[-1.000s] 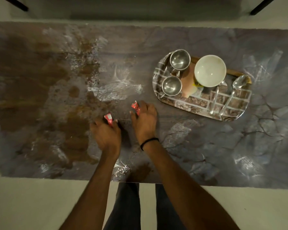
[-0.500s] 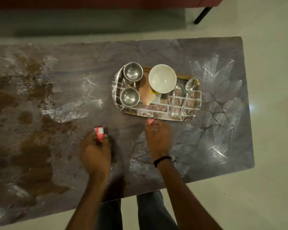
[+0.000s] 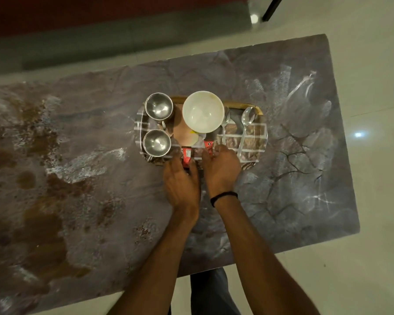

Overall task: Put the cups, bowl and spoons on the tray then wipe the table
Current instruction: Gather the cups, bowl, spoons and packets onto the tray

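Observation:
A patterned oval tray point(image 3: 257, 142) lies on the marble table point(image 3: 293, 189). On it stand two steel cups, one at the back point(image 3: 159, 108) and one in front point(image 3: 157, 143), with a white bowl point(image 3: 203, 111) and two spoons point(image 3: 224, 126) point(image 3: 245, 130) to their right. My left hand point(image 3: 182, 183) grips a small red packet point(image 3: 187, 156) at the tray's near rim. My right hand point(image 3: 222, 165) holds a second red packet point(image 3: 208, 147) over the tray's front edge, just right of the first.
Brown stains point(image 3: 43, 189) and white smears point(image 3: 84, 164) cover the table's left half. The table's right edge point(image 3: 341, 142) borders pale floor. A dark furniture leg point(image 3: 271, 7) stands at the top right, and a grey rug strip point(image 3: 123, 37) lies beyond the table.
Both hands have carried the red packets from the table's middle to the tray's near rim and come close together. The view has shifted right, so the tray now sits central.

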